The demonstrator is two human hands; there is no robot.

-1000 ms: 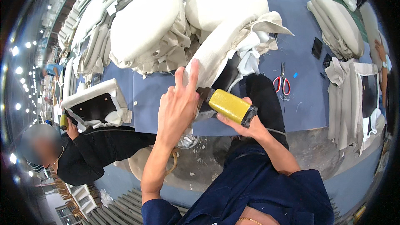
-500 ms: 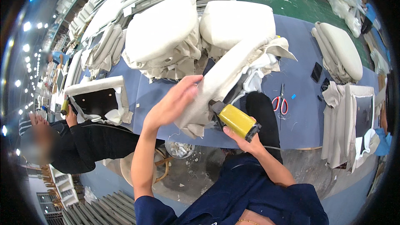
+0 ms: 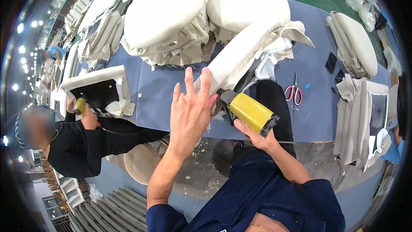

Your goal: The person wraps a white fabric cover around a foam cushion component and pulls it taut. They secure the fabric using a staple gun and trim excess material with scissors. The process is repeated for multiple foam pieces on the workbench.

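A beige upholstered cushion (image 3: 240,53) stands tilted on its edge in front of me, with loose fabric and white padding (image 3: 267,65) showing on its right side. In my right hand (image 3: 257,138) is a yellow staple gun (image 3: 252,111), its dark nose up against the cushion's lower end. My left hand (image 3: 189,116) has its fingers spread, back of the hand upward, over that same lower end. Its thumb is close to the gun's nose. The hand hides part of the cushion, so contact there is hard to judge.
Stacked cushions (image 3: 165,15) stand at the back of the blue table (image 3: 154,99). Red-handled scissors (image 3: 293,94) and a phone (image 3: 331,62) lie to the right, near more covers (image 3: 349,116). At left, another person (image 3: 73,141) holds a yellow tool beside a cushion frame (image 3: 92,73).
My left hand has moved right and down toward the gun's nose, its fingers now spread. The staple gun stays at the cushion's lower end. The view has shifted slightly.
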